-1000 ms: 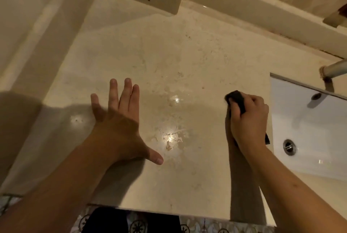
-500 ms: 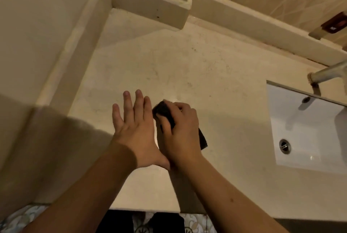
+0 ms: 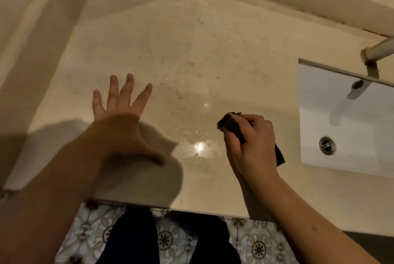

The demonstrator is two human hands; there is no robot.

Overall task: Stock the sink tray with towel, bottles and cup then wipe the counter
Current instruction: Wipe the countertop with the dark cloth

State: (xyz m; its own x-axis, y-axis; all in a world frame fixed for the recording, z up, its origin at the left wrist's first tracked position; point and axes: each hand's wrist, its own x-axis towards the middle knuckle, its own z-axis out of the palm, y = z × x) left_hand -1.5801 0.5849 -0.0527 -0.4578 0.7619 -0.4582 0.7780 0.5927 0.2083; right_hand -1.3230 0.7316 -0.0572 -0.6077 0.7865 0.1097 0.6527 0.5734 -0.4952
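The dark cloth (image 3: 232,126) looked soft and light, a limp wad that would fold to whatever shape the grip gave it; judged from its bunched form, it was best taken as it was held, gathered in the fist with a flat fold left free underneath to meet the stone; it probably carried some damp, since the counter (image 3: 191,50) showed a wet sheen just to its left. The right hand (image 3: 253,146) was closed around the cloth, fingers curled over the top, one end poking out on the far side past the knuckles and the other trailing out to the right by the wrist; the wad sat pressed on the counter, near its front edge, between the wet patch and the white sink (image 3: 341,127) on the right. The left hand (image 3: 121,119) was open and empty, fingers spread, blurred, well apart from the cloth on the left; whether the palm touched the stone could not be told; no tray, bottles or cup were in view
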